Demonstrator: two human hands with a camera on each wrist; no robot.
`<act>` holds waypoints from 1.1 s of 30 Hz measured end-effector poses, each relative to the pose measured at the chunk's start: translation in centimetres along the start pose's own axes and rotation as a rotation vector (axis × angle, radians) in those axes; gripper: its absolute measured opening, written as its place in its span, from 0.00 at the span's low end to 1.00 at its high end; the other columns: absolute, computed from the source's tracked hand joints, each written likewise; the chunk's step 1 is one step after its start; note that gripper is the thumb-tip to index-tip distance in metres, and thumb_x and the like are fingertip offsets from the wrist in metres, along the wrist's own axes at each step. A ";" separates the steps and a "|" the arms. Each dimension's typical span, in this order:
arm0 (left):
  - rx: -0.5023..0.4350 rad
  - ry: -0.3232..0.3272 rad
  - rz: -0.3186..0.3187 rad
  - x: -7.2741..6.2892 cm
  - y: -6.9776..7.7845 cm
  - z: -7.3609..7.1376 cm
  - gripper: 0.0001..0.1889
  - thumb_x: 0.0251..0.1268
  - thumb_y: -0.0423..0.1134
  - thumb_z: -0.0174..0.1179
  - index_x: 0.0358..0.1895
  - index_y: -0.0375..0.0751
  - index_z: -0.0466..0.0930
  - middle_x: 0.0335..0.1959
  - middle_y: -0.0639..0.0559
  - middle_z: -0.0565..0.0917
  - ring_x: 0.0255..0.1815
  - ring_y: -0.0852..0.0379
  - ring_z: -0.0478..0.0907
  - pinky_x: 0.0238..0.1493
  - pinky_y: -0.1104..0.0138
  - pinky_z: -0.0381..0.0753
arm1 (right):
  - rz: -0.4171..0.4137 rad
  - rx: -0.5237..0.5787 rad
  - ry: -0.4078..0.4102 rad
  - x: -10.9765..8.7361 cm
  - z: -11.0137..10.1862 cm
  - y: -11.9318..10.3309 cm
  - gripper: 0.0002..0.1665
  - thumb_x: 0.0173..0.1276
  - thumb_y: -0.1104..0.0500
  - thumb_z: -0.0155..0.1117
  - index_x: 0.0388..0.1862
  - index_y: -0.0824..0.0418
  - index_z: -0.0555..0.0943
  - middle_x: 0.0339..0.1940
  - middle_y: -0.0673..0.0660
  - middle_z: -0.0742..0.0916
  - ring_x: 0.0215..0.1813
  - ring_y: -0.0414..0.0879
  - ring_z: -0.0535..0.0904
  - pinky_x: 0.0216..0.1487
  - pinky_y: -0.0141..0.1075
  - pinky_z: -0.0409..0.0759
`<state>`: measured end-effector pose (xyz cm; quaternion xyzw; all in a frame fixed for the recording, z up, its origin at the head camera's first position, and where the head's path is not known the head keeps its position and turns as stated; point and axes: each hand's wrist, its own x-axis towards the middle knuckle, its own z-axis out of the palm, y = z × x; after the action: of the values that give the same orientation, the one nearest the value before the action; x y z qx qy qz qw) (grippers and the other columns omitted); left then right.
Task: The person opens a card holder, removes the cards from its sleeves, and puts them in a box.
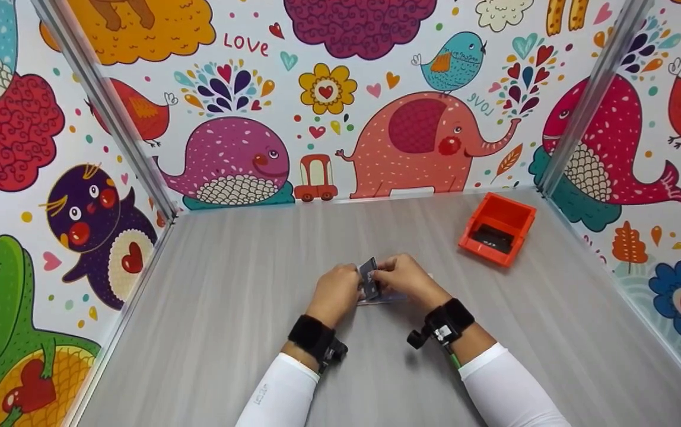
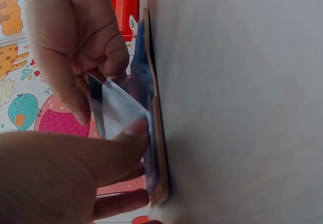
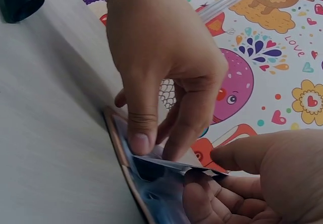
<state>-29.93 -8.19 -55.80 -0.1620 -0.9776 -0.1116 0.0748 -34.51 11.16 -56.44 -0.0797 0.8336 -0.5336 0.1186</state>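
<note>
A dark, thin card (image 1: 370, 279) stands tilted between the two hands, its pale side facing the left wrist view. My left hand (image 1: 336, 290) pinches its lower part between thumb (image 3: 141, 141) and fingers. At the card's other end, my right hand (image 1: 409, 277) holds it by the edge between thumb and fingers. Beneath the card lies an open card holder (image 2: 160, 158) with a brown cover edge and clear bluish plastic sleeves (image 3: 166, 191). Left-hand fingers rest along the holder's edge in the left wrist view. From the head, the hands hide much of the holder.
An orange-red bin (image 1: 505, 214) with a dark flat item (image 1: 493, 238) inside stands at the back right of the grey table (image 1: 228, 255). Walls printed with cartoon animals (image 1: 417, 142) enclose the table at the back and both sides. Both wrists wear black camera straps (image 1: 312, 337).
</note>
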 end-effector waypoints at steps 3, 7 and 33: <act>0.003 -0.006 0.002 0.0 0.0 -0.1 0.15 0.65 0.45 0.82 0.47 0.40 0.92 0.46 0.48 0.92 0.49 0.45 0.90 0.52 0.52 0.91 | 0.004 -0.024 0.016 0.1 0.2 0.1 0.13 0.80 0.58 0.73 0.54 0.66 0.94 0.37 0.57 0.95 0.28 0.37 0.86 0.31 0.28 0.86; 0.002 -0.004 0.016 0.0 -0.1 0.0 0.12 0.65 0.44 0.82 0.44 0.42 0.94 0.47 0.49 0.92 0.51 0.46 0.90 0.54 0.53 0.91 | 0.024 -0.031 0.048 0.1 0.2 0.0 0.11 0.79 0.60 0.72 0.50 0.66 0.94 0.35 0.55 0.94 0.29 0.37 0.85 0.31 0.28 0.84; -0.011 -0.001 0.027 -0.2 -0.2 0.0 0.09 0.66 0.43 0.80 0.34 0.44 0.91 0.44 0.50 0.89 0.50 0.47 0.87 0.51 0.53 0.90 | -0.062 -0.335 0.388 -0.9 -9.4 -1.3 0.14 0.80 0.62 0.68 0.56 0.67 0.93 0.53 0.67 0.95 0.50 0.57 0.89 0.57 0.51 0.89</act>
<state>-29.82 -8.44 -55.84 -0.1758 -0.9747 -0.1157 0.0750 -36.26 18.99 -51.35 -0.0198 0.9146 -0.3968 -0.0748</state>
